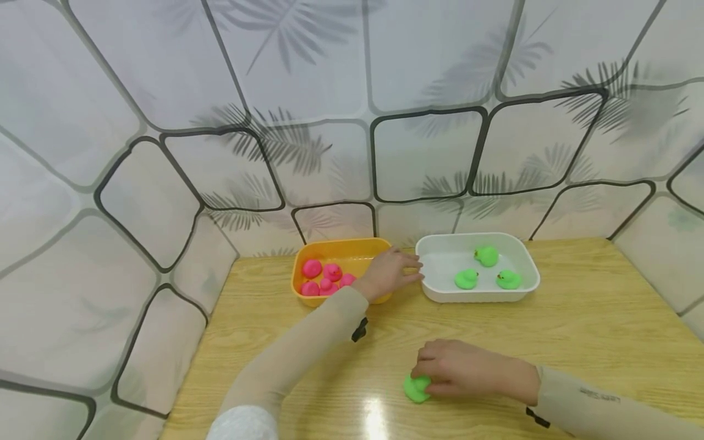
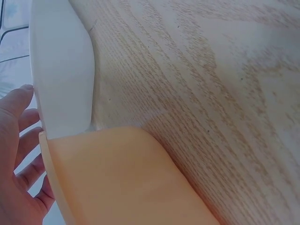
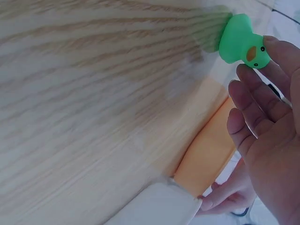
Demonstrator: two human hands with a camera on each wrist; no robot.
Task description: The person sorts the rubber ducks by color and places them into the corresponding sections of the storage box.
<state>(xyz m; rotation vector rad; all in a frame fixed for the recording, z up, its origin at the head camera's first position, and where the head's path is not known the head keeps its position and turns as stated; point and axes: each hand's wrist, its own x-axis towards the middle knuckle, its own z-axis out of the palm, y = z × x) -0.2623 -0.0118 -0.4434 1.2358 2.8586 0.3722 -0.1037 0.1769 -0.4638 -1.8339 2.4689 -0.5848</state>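
My right hand [image 1: 459, 370] pinches a green rubber duck [image 3: 236, 40] by its head between thumb and fingers, and the duck sits on the wooden table at the front. Its orange beak shows in the right wrist view. Over the right end of the orange tray [image 1: 341, 245], my left hand [image 1: 387, 273] reaches with fingers extended to the left rim of the white tray [image 1: 478, 296]. In the left wrist view, its fingers [image 2: 29, 117] lie along the far side of both rims where the trays meet. Three green ducks [image 1: 467, 278] lie spread in the white tray.
Several pink rubber ducks [image 1: 332, 272] are grouped in the left part of the orange tray. Both trays stand side by side at the back of the wooden table [image 1: 583, 324]. A patterned cloth wall [image 1: 429, 153] rises behind and at both sides.
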